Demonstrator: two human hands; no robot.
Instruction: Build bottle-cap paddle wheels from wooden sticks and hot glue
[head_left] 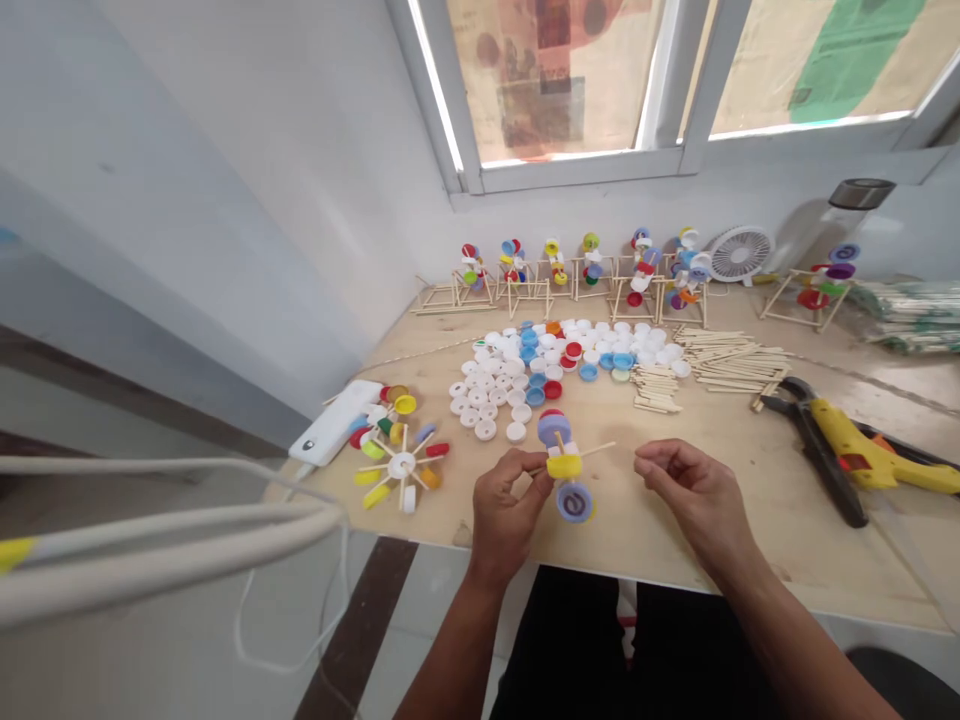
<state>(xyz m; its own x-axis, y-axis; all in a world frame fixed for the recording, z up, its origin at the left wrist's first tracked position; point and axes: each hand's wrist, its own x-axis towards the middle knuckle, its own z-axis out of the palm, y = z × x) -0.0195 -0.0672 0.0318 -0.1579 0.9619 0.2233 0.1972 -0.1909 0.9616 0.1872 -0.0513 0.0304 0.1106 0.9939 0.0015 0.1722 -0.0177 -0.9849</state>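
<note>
Near the front edge of the wooden bench (pixel 900 575), the left hand (pixel 506 510) pinches the stick of a bottle-cap spinner (pixel 564 466) close to its yellow cap, a steady grip near the hub, while the right hand (pixel 694 490) hangs half-open just beside it, holding nothing.

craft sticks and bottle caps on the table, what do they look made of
The craft sticks look like bare pale wood, matte and unpainted. The bottle caps look like moulded plastic, smooth with a slight sheen, in solid bright colours and white.
</note>
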